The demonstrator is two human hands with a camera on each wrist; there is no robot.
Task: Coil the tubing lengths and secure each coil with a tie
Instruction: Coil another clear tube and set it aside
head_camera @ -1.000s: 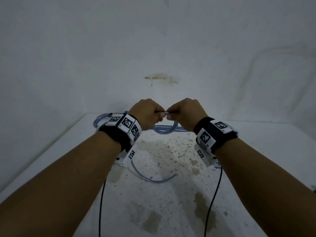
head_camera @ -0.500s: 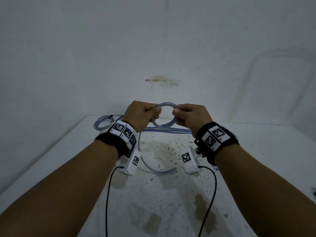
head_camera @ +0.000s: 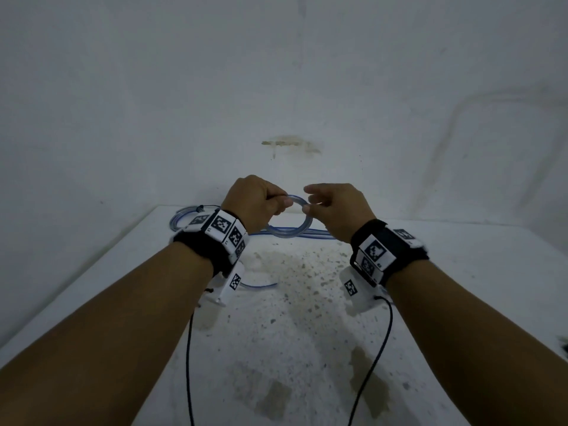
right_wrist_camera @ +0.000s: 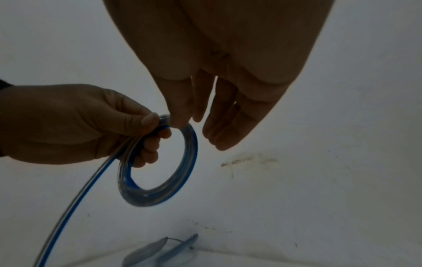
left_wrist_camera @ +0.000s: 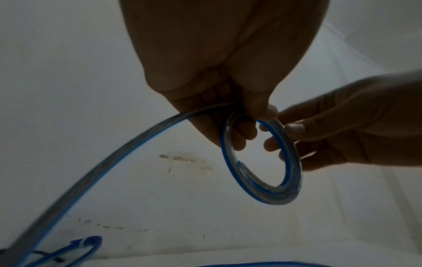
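A small coil of clear, blue-striped tubing [head_camera: 295, 233] hangs in the air between my hands, above the far part of the table. My left hand [head_camera: 281, 204] grips its upper left side, thumb on top and fingers curled through the ring [left_wrist_camera: 274, 198]. The loose tail [left_wrist_camera: 114, 153] runs from that grip down to the left, toward the table. My right hand [head_camera: 309, 198] is at the coil's upper right with its fingers nearly straight. Only the right thumb tip [right_wrist_camera: 180, 121] touches the coil [right_wrist_camera: 160, 196].
A coil bound with a dark tie [head_camera: 184, 216] lies at the table's back left corner, and straight tubing lengths [head_camera: 319, 233] lie along the back edge. The white table [head_camera: 292, 348] is stained and speckled. A wall stands close behind it. Black cables hang from both wrists.
My hands have moved apart and the loop now shows between them. My right hand has loosened its pinch and straightened its fingers. The left hand keeps hold.
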